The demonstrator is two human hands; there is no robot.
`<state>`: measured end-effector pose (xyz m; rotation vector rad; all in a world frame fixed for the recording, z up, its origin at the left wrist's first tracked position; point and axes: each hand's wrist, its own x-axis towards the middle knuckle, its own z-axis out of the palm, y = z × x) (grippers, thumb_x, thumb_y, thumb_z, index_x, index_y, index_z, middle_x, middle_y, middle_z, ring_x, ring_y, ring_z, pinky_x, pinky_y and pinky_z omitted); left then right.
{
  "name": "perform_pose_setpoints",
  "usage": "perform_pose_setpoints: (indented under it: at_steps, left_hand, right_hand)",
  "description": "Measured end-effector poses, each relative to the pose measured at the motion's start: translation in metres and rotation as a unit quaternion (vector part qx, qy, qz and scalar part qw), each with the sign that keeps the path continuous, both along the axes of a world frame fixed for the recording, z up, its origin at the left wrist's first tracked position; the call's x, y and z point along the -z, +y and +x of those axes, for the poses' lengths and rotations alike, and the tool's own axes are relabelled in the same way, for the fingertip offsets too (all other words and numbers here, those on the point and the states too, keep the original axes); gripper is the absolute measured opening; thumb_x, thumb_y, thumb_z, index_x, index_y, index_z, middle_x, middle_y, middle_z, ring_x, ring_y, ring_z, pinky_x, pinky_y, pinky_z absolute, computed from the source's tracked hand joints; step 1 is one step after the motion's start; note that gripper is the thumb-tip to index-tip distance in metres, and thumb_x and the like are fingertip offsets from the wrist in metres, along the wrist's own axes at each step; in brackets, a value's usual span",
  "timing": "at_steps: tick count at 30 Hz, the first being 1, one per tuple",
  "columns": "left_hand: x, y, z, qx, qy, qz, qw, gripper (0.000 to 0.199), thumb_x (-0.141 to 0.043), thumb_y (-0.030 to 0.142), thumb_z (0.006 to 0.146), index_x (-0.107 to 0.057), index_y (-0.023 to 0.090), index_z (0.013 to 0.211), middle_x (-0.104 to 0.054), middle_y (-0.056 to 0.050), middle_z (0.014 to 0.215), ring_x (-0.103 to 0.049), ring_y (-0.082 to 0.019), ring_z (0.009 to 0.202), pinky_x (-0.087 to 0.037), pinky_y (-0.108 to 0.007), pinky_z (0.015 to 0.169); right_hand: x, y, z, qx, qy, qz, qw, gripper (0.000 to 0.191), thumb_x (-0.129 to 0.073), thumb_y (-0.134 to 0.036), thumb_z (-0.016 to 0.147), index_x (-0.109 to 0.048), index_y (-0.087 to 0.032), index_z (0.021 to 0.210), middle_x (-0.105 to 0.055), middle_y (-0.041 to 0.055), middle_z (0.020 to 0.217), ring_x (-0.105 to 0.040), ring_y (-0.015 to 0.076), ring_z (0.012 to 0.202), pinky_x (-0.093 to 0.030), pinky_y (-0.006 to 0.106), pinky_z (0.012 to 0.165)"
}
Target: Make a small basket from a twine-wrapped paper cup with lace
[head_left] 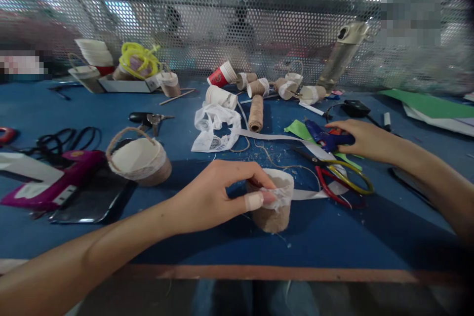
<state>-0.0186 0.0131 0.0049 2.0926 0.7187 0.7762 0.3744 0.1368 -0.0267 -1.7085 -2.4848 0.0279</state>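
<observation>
My left hand (225, 195) pinches the rim of a twine-wrapped paper cup (272, 217) that stands near the table's front edge. White lace trim runs around the cup's upper part, under my thumb and fingers. Off to the right, my right hand (351, 136) is closed around a blue hot glue gun (322, 136), its tip pointing away to the left. Scissors (328, 177) with red and yellow handles lie between the cup and the glue gun. A white ribbon (307, 194) passes behind the cup and under the scissors.
Crumpled white lace (213, 131) and a twine roll (256, 113) lie behind the cup. To the left are a finished-looking cup basket (142, 158), a phone (92, 202) and a magenta tool (70, 177). Several wrapped cups (259, 87) line the perforated metal screen (207, 19).
</observation>
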Motion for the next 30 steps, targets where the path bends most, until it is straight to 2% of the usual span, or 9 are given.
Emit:
perform_pose_setpoints:
  at_steps: [3,6,10,14,17,22,24,26,30]
  left_hand:
    - [0.000,0.000,0.000,-0.007,-0.005,-0.002,1.000,0.004,-0.070,0.018,0.095,-0.074,0.017,0.096,-0.077,0.003,0.090,-0.070,-0.007,0.080,-0.052,-0.011,0.076]
    - [0.000,0.000,-0.001,-0.009,-0.003,-0.004,1.000,0.004,-0.070,0.017,0.095,-0.074,0.017,0.096,-0.077,0.003,0.091,-0.070,-0.006,0.081,-0.052,-0.011,0.077]
    - [0.000,0.001,0.000,-0.014,0.000,-0.006,1.000,0.004,-0.070,0.017,0.095,-0.073,0.017,0.096,-0.078,0.002,0.091,-0.070,-0.007,0.081,-0.052,-0.012,0.077]
    - [-0.001,0.003,0.001,-0.029,-0.001,-0.016,0.999,0.006,-0.071,0.021,0.094,-0.074,0.016,0.095,-0.077,0.001,0.089,-0.070,-0.008,0.079,-0.052,-0.013,0.075]
    - [-0.001,0.004,-0.001,-0.036,-0.005,-0.016,0.999,0.008,-0.071,0.023,0.095,-0.075,0.016,0.095,-0.077,0.001,0.089,-0.071,-0.009,0.080,-0.052,-0.013,0.075]
    - [0.000,0.004,-0.003,-0.054,-0.002,-0.019,0.998,0.006,-0.071,0.022,0.094,-0.074,0.017,0.094,-0.077,0.002,0.089,-0.070,-0.009,0.081,-0.051,-0.014,0.077]
    - [0.001,0.005,-0.004,-0.060,-0.003,-0.026,0.998,0.006,-0.071,0.022,0.094,-0.074,0.017,0.094,-0.076,0.002,0.090,-0.070,-0.009,0.081,-0.052,-0.013,0.077]
    - [0.002,0.005,-0.005,-0.064,-0.011,-0.039,0.997,0.006,-0.071,0.023,0.095,-0.074,0.018,0.095,-0.075,0.002,0.090,-0.070,-0.009,0.081,-0.052,-0.013,0.076]
    - [0.002,0.007,-0.006,-0.061,-0.030,-0.077,0.995,0.007,-0.070,0.024,0.096,-0.074,0.019,0.095,-0.075,0.002,0.091,-0.069,-0.009,0.084,-0.053,-0.013,0.076]
  right_hand:
    - [-0.003,-0.003,-0.002,-0.004,-0.022,-0.016,1.000,0.044,-0.069,-0.023,0.081,-0.068,-0.014,0.124,-0.066,0.0205,0.120,-0.067,0.0331,0.108,-0.051,0.043,0.095]
    - [-0.004,-0.008,-0.005,0.011,-0.034,-0.020,0.999,0.036,-0.068,-0.023,0.083,-0.067,-0.014,0.117,-0.067,0.0203,0.120,-0.067,0.0326,0.104,-0.050,0.040,0.087]
    - [-0.006,-0.014,-0.006,0.042,-0.038,-0.008,0.998,0.034,-0.068,-0.024,0.085,-0.064,-0.018,0.118,-0.074,0.0160,0.109,-0.069,0.0282,0.087,-0.043,0.036,0.072]
    - [-0.007,-0.017,-0.008,0.072,-0.025,0.022,0.997,0.036,-0.066,-0.029,0.090,-0.062,-0.018,0.124,-0.073,0.0108,0.086,-0.060,0.0196,0.063,-0.035,0.035,0.063]
    - [-0.007,-0.016,-0.010,0.085,0.002,0.044,0.995,0.036,-0.068,-0.030,0.091,-0.062,-0.017,0.123,-0.072,0.0101,0.083,-0.059,0.0189,0.062,-0.034,0.035,0.064]
    - [-0.012,-0.019,-0.017,0.084,0.084,0.095,0.988,0.040,-0.072,-0.017,0.087,-0.064,-0.018,0.126,-0.074,0.0146,0.106,-0.068,0.0248,0.085,-0.041,0.038,0.075]
    - [-0.017,-0.021,-0.021,0.084,0.139,0.124,0.979,0.043,-0.074,-0.015,0.086,-0.065,-0.019,0.127,-0.073,0.0140,0.113,-0.068,0.0244,0.093,-0.043,0.038,0.081]
    - [-0.022,-0.024,-0.026,0.086,0.206,0.143,0.964,0.040,-0.076,-0.018,0.086,-0.065,-0.019,0.125,-0.073,0.0113,0.105,-0.068,0.0207,0.088,-0.046,0.037,0.082]
    - [-0.027,-0.036,-0.040,0.093,0.338,0.130,0.928,0.024,-0.068,-0.040,0.095,-0.072,-0.018,0.102,-0.066,0.0034,0.070,-0.060,0.0134,0.059,-0.051,0.032,0.064]
